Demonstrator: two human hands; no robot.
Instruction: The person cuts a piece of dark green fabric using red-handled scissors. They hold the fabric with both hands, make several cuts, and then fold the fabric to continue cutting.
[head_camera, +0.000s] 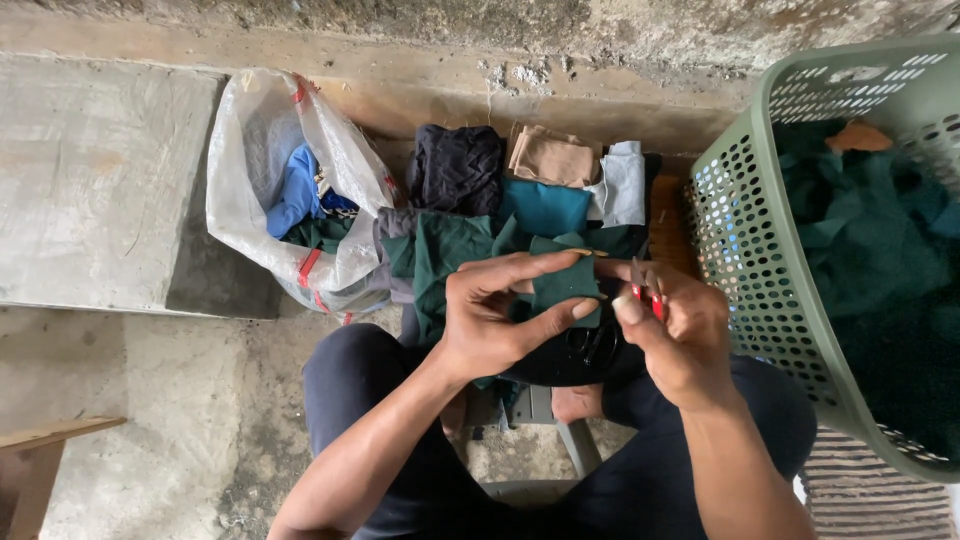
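Head view: nearest the camera, the person's legs in dark trousers (400, 400) frame a grey stool (560, 440) below the hands. The left hand (490, 320) is closed on a small piece of dark green cloth (565, 285), thumb beneath and fingers (540, 265) over its upper edge, holding it taut at the centre of the frame. The right hand (680, 335), touching the cloth's right edge, is clamped on a small red-handled cutter (648, 295), pinched between thumb and forefinger; its blades are too small to tell open from closed. Directly under the grip, a pair of black scissors (592, 345) lies on dark fabric across the lap. Just beyond the grip, folded cloth pieces are stacked: a larger green piece (445, 255) to the left, a teal piece (545, 208) behind, then a dark patterned piece (457, 168), a tan piece (552, 158) and a pale grey-blue piece (625, 185) farther back. Well left of the grip stands an open white plastic sack (250, 180) holding blue and green scraps. To the right of the grip, a perforated green laundry basket (760, 270) holds dark green fabric. Farthest away runs a rough concrete wall (600, 30).
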